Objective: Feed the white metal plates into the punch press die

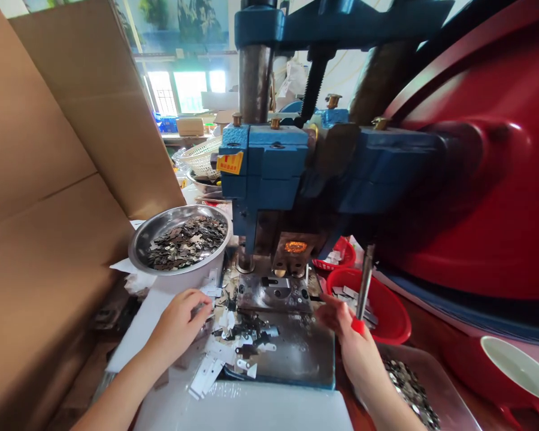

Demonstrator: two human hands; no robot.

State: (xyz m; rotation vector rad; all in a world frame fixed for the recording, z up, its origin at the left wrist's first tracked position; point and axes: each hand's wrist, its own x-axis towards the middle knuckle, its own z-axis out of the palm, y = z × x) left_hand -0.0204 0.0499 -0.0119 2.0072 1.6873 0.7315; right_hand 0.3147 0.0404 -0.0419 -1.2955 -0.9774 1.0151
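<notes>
Grip of right hand (pixel 345 332) on rod (pixel 365 284) — unclear

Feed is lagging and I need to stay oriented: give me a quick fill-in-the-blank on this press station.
1. The steel bowl of dark metal parts stands ____ of the blue press.
2. Flat ____ strips lie near the left hand.
3. Beside the right hand is a metal rod with a ____ tip.
Missing words: left; white; red.

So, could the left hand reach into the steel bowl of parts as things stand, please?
Probably yes: the left hand rests right in front of the steel bowl, whose top is open, and nothing stands between them.
</notes>
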